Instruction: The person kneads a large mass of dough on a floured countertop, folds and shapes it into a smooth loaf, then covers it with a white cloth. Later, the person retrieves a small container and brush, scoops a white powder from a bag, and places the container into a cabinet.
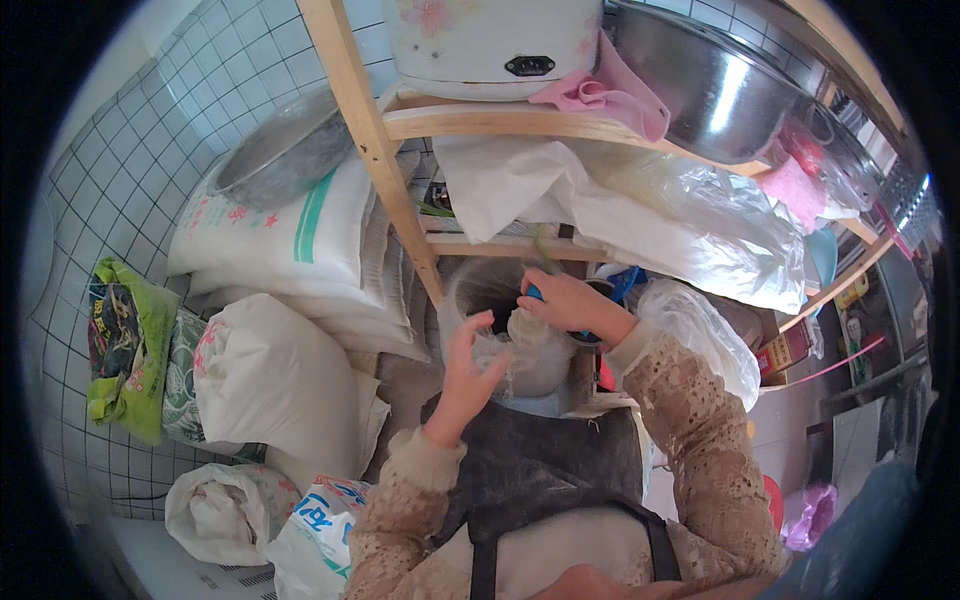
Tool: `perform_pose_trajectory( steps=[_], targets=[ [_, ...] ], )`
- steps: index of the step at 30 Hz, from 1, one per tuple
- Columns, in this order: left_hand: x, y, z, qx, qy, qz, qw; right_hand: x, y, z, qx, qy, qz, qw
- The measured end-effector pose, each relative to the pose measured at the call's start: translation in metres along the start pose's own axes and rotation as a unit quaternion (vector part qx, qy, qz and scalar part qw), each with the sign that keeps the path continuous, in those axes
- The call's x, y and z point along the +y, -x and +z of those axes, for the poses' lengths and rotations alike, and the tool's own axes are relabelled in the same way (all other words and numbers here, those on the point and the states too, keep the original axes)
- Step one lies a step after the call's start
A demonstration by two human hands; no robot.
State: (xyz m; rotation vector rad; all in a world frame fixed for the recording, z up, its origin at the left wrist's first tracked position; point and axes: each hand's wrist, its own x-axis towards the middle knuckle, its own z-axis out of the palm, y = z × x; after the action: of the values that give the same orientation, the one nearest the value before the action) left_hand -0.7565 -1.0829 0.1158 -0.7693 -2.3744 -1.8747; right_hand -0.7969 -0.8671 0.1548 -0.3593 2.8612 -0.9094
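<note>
A deep bucket (pixel 547 375) lined with translucent plastic stands before me, below the wooden rack. My right hand (pixel 566 300) is over its rim, fingers closed around a small blue object (pixel 533 293), perhaps a handle or clip. Below those fingers hangs a gathered, whitish bunch of plastic (pixel 529 328); whether it is part of the liner is unclear. My left hand (pixel 474 371) is at the bucket's near left side, thumb and fingers spread beside the loose plastic. The bucket's inside looks dark, and its contents cannot be made out.
Stacked white woven sacks (pixel 300 255) carry a metal basin (pixel 285 154) at left. An open-topped white sack (pixel 274 375) stands nearer. The wooden rack post (pixel 375 150) rises beside the bucket. Above, the shelf holds a steel pot (pixel 697 90) and pink cloth (pixel 600 94). A plastic bag (pixel 705 337) lies right.
</note>
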Motion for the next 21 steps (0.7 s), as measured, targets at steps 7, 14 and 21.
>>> perform_pose_trajectory(
  steps=[7, 14, 21],
  targets=[
    [-0.066, -0.044, 0.062, 0.106, -0.218, 0.151, 0.958, -0.015, 0.003, -0.017, -0.049, -0.040, 0.028, 0.998],
    [-0.080, -0.054, 0.063, 0.144, -0.198, 0.188, 0.951, -0.009, -0.003, -0.016, -0.072, -0.031, 0.023, 0.997],
    [-0.089, -0.059, 0.063, 0.096, -0.149, 0.144, 0.974, -0.011, -0.005, -0.023, -0.087, -0.033, 0.017, 0.996]
  ],
)
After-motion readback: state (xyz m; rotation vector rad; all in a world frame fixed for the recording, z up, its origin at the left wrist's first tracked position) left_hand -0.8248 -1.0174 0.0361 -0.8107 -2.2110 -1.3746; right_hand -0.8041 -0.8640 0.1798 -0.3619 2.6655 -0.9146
